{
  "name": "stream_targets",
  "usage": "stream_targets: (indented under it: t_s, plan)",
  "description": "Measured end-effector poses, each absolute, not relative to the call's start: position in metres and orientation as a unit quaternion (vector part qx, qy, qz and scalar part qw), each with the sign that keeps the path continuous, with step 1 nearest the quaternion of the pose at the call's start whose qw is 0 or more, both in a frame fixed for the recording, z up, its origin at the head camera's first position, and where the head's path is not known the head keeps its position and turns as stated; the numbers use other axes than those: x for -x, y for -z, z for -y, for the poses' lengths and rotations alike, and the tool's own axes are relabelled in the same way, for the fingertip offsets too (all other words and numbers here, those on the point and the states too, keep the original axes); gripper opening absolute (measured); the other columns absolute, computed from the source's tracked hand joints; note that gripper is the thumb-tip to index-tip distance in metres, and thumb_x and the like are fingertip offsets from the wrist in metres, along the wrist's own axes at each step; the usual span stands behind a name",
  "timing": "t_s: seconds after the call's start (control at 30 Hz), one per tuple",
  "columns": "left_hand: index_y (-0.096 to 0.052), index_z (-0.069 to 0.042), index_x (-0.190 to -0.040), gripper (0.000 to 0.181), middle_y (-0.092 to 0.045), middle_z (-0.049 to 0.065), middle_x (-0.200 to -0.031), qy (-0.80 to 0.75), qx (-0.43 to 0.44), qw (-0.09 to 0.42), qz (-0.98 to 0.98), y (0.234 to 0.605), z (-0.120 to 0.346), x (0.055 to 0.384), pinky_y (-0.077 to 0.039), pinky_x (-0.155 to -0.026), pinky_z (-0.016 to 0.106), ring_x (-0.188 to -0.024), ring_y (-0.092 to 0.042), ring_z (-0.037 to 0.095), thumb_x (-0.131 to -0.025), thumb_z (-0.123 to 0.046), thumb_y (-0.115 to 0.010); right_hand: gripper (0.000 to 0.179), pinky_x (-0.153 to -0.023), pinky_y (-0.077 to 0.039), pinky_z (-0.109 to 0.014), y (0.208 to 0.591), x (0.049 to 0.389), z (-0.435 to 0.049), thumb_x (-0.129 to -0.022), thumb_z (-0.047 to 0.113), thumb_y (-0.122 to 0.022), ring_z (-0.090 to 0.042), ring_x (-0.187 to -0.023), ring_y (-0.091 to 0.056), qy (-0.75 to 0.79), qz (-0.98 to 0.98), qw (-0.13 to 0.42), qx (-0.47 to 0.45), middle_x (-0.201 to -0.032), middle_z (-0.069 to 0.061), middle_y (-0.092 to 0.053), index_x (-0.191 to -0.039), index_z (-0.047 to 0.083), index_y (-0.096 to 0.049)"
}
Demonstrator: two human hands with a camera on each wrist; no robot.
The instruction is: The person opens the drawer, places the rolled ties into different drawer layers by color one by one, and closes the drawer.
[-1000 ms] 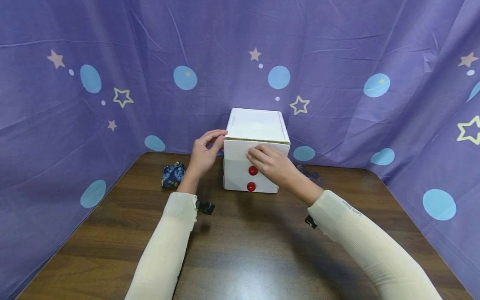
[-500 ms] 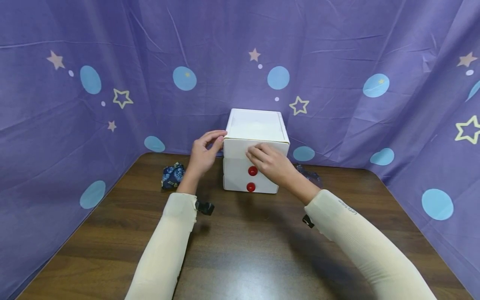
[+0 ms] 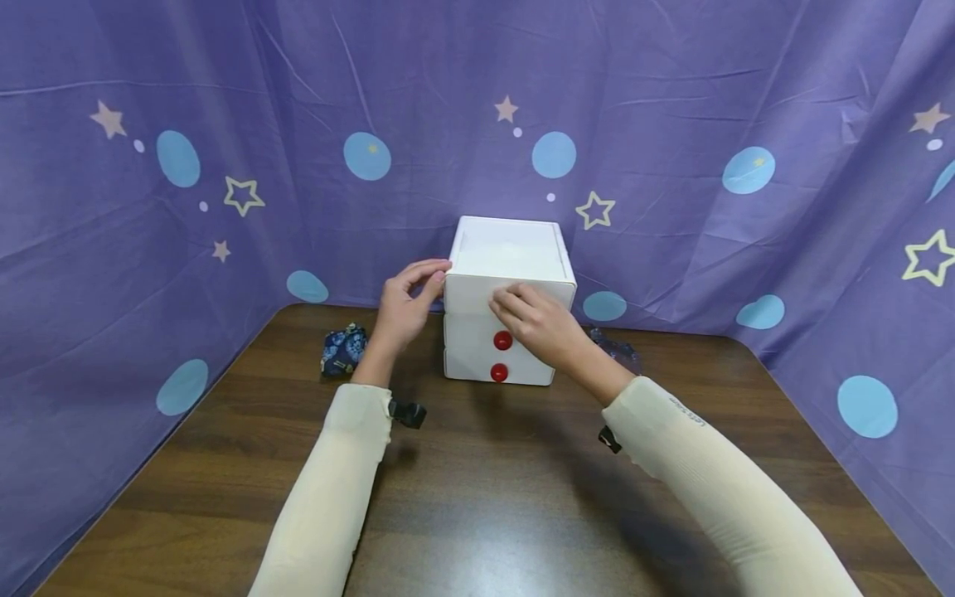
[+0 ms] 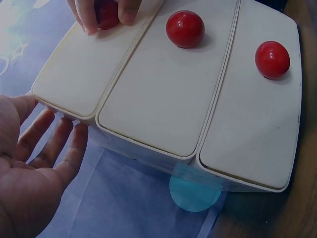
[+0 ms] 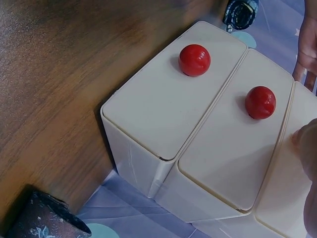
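A white cabinet of three stacked drawers point(image 3: 511, 247) stands at the back of the table, all its drawer fronts flush. My right hand point(image 3: 543, 329) pinches the red round knob point(image 4: 107, 14) of the top drawer; that knob is hidden in the head view. Below it, the middle drawer's red knob point(image 3: 503, 340) and the bottom drawer's red knob point(image 3: 499, 372) are free. At the cabinet's upper left side, my left hand point(image 3: 403, 308) rests its fingertips on the side wall. In the left wrist view its fingers point(image 4: 74, 148) are spread and only slightly bent.
Left of the cabinet lies a dark blue patterned fabric item point(image 3: 344, 350). Another dark patterned item point(image 3: 616, 350) sits to the right, partly behind my right forearm. A purple curtain point(image 3: 448, 108) hangs close behind and along both sides of the wooden table point(image 3: 462, 473).
The top drawer has slid inward, and the thin gap along its upper edge has closed. My right hand moved slightly with it; the left hand stayed in place.
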State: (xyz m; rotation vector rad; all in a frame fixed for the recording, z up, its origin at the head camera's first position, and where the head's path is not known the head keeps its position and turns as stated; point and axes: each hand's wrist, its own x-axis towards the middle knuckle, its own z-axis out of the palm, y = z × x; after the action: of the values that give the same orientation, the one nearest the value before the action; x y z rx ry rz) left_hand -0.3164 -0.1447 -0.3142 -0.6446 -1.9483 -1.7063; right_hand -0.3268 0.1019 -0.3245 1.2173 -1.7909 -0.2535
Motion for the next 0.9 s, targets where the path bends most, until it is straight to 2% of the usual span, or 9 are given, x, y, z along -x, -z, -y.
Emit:
stream_targets:
  t_s: [0.37,0.57,0.9]
  plan:
    - [-0.068,0.010,-0.124,0.027,-0.063,0.023,-0.132,0.617,0.233,0.238,0.713,0.3141,0.1443,0.3156,-0.057,-0.087,0.025,-0.106,-0.063,0.014,-0.103,-0.005,-0.060,0.031,-0.094,-0.055,-0.035,0.3269,0.3264,-0.1011,-0.092,-0.005,-0.070,-0.031,-0.108,-0.062,0.104,0.725,0.472,-0.491,-0.122,-0.017,-0.069,-0.123,-0.004,-0.072]
    - [-0.068,0.010,-0.124,0.027,-0.063,0.023,-0.133,0.616,0.235,0.236,0.714,0.3145,0.1441,0.3163,-0.057,-0.087,0.024,-0.108,-0.063,0.016,-0.103,-0.006,-0.061,0.032,-0.098,-0.054,-0.035,0.3294,0.3258,-0.1019,-0.095,-0.005,-0.065,-0.032,-0.110,-0.061,0.101,0.732,0.465,-0.488,-0.125,-0.018,-0.068,-0.126,-0.004,-0.069]
    - [-0.068,0.010,-0.124,0.027,-0.063,0.023,-0.132,0.616,0.235,0.238,0.713,0.3152,0.1447,0.3163,-0.057,-0.086,0.023,-0.109,-0.063,0.020,-0.103,-0.007,-0.061,0.032,-0.101,-0.052,-0.039,0.3319,0.3176,-0.0993,-0.098,0.003,-0.064,-0.031,-0.114,-0.060,0.116,0.742,0.464,-0.470,-0.127,-0.015,-0.067,-0.130,0.000,-0.068]
